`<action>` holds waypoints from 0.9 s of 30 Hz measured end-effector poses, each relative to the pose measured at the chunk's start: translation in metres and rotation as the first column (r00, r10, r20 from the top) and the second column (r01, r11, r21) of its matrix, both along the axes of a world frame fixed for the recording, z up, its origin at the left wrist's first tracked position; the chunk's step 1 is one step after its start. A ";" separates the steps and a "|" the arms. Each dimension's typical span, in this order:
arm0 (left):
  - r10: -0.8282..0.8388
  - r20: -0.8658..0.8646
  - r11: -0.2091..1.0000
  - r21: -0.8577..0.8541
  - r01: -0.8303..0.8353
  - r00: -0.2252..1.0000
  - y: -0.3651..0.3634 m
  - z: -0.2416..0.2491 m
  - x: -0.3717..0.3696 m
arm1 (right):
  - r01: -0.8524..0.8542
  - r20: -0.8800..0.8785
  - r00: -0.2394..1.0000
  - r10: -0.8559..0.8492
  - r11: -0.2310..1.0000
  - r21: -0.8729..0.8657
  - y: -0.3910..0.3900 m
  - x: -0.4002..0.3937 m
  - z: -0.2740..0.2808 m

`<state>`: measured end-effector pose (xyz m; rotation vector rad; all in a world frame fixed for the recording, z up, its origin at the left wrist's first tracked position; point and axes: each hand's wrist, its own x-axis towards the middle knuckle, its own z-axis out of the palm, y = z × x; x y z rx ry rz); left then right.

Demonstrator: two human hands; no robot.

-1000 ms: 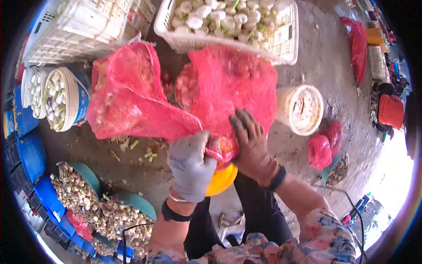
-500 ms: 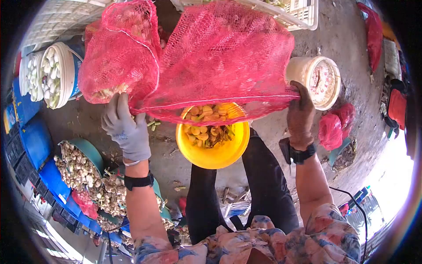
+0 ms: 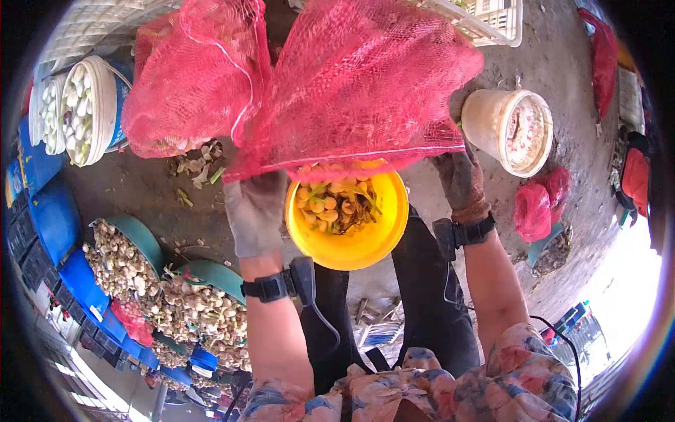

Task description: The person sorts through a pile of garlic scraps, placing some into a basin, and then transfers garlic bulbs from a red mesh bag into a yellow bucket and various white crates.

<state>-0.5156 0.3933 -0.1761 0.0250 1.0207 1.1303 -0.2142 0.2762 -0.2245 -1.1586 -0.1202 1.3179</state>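
Observation:
A red mesh sack (image 3: 365,77) spreads over the upper middle, its pale-seamed edge crossing the rim of a yellow bucket (image 3: 348,250). Peeled pale bulbs and brownish scraps (image 3: 337,207) lie inside the bucket. My left hand (image 3: 256,211), in a whitish glove, is at the sack's lower left corner, its fingertips hidden under the mesh. At the lower right corner is my right hand (image 3: 460,179) in a dark, dirty glove, its fingers partly behind the mesh edge. A second filled mesh sack (image 3: 190,84) sits at the upper left.
Buckets of white bulbs (image 3: 79,112) stand at the left, above heaps of garlic (image 3: 204,316) and blue containers (image 3: 60,218). On the right are a stained white bucket (image 3: 503,130) and a small red mesh bundle (image 3: 534,211). A white crate (image 3: 492,24) is at the top.
My left hand has moved right, from the second sack to the spread sack's corner. My right hand has shifted slightly left and down. The spread sack's lower edge has drawn upward and narrower.

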 end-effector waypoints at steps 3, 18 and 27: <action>-0.083 -0.324 0.959 0.231 0.164 0.942 0.011 -0.030 -0.017 | 0.027 0.065 0.998 -0.024 0.998 -0.050 -0.009 -0.002 -0.022; -0.212 -0.852 0.940 -0.044 0.338 0.478 -0.003 -0.100 -0.036 | -0.002 0.452 0.891 0.051 0.994 -0.108 -0.021 0.007 -0.108; -0.619 -0.774 0.647 -0.408 0.644 0.132 -0.078 -0.068 -0.059 | -0.035 -0.040 0.999 0.026 0.962 -0.270 -0.104 -0.047 -0.056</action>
